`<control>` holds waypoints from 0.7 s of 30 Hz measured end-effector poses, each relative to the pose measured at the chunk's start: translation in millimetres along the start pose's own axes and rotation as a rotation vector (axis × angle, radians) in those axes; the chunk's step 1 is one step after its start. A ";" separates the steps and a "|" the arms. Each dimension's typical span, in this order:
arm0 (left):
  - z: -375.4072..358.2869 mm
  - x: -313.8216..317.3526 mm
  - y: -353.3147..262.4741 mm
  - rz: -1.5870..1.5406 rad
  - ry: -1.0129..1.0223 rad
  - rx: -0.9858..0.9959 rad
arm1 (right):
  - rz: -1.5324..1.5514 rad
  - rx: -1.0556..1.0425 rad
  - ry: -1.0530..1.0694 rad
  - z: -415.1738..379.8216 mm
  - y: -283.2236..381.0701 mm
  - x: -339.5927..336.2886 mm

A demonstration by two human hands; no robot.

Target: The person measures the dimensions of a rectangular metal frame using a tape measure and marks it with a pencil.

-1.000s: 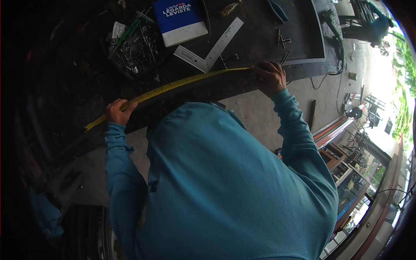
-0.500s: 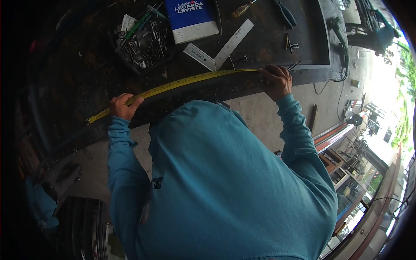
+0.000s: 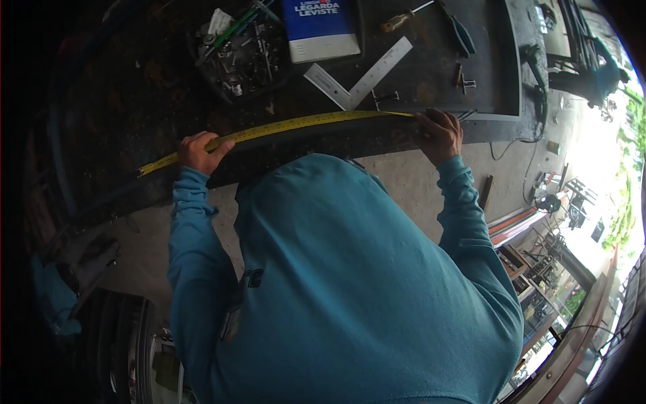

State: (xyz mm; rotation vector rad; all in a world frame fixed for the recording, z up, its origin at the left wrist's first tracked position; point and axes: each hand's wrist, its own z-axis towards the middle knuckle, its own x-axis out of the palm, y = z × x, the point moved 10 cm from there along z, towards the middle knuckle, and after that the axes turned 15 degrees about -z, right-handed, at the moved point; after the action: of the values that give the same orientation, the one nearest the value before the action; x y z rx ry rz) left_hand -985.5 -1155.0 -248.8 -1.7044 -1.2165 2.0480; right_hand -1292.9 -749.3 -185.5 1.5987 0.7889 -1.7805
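Observation:
A yellow tape measure stretches along the front edge of the dark workbench. Near its left end, my left hand pinches the blade between thumb and fingers, and a short length sticks out past the hand. My right hand is closed at the other end of the blade; the tape's case is not visible there. Just behind the tape, a metal square lies with its two arms spread in a V. A small dark metal piece sits beside it.
A bin of screws and small hardware stands behind the tape, beside a blue and white booklet. Farther right lie a screwdriver and pliers. A power tool with a cord rests at the bench's right end.
The view has shifted slightly, so the bench items appear farther right. Both hands keep hold of the tape, which stays stretched along the bench edge.

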 end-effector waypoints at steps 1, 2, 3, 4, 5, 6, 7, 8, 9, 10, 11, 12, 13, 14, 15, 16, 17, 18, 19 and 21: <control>-0.3 -2.4 0.6 -0.004 0.013 -0.006 | 0.019 -0.016 0.002 2.5 3.3 0.4; -0.8 -3.6 1.2 -0.024 0.018 -0.012 | 0.019 -0.016 -0.009 3.6 3.4 0.9; -0.2 -3.4 0.8 -0.032 0.021 -0.026 | 0.031 -0.021 -0.019 3.4 4.1 1.3; -1.5 -1.5 6.9 -0.025 0.039 -0.059 | 0.035 -0.030 -0.007 5.8 8.9 0.2; -2.0 -1.7 7.6 -0.010 0.037 -0.059 | 0.035 -0.042 0.003 6.9 11.4 -0.7; -2.0 -3.2 5.2 -0.001 0.035 -0.054 | 0.039 -0.040 0.008 5.5 8.2 4.0; -1.1 -5.9 1.3 0.019 0.043 -0.084 | 0.051 -0.048 0.007 5.4 8.7 6.3; -0.4 -7.3 -0.5 0.026 0.054 -0.109 | 0.063 -0.057 0.007 5.6 9.3 9.2; -1.7 -8.9 2.1 0.041 0.042 -0.125 | 0.057 -0.047 0.018 4.7 7.3 8.8; -2.0 -8.4 1.1 0.034 0.023 -0.089 | 0.044 -0.033 0.030 4.6 5.0 9.0; -1.5 -7.6 -0.7 0.023 0.006 -0.050 | 0.049 -0.043 0.028 4.5 5.2 9.4; -0.9 -8.5 -1.8 0.026 -0.005 -0.032 | 0.043 -0.040 0.044 4.2 4.9 10.9; -1.4 -9.0 -1.5 0.029 -0.009 -0.039 | 0.036 -0.035 0.060 3.7 3.7 12.5; -1.1 -8.9 -1.3 0.023 0.003 -0.051 | 0.040 -0.041 0.060 2.8 1.5 14.5; -1.2 -8.4 -1.0 0.018 0.016 -0.064 | 0.049 -0.037 0.064 2.6 -0.3 16.1; -1.5 -8.7 -0.2 0.022 0.014 -0.069 | 0.056 -0.037 0.066 1.4 -0.7 18.0; -1.4 -8.8 -0.7 0.019 0.011 -0.061 | 0.063 -0.037 0.068 0.3 -1.2 20.0; -1.8 -9.0 -1.6 0.016 0.009 -0.052 | 0.042 -0.031 0.071 0.7 -0.3 18.8; -2.1 -9.4 -1.5 0.019 0.007 -0.055 | 0.020 -0.024 0.073 1.2 0.3 18.2; -1.9 -7.2 0.3 0.026 0.033 -0.069 | 0.029 -0.028 0.067 1.5 0.6 17.7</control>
State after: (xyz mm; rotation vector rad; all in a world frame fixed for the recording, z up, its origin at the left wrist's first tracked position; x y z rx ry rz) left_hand -981.5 -1158.8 -243.8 -1.7870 -1.2755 2.0058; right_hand -1294.9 -751.8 -202.9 1.6509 0.8143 -1.6956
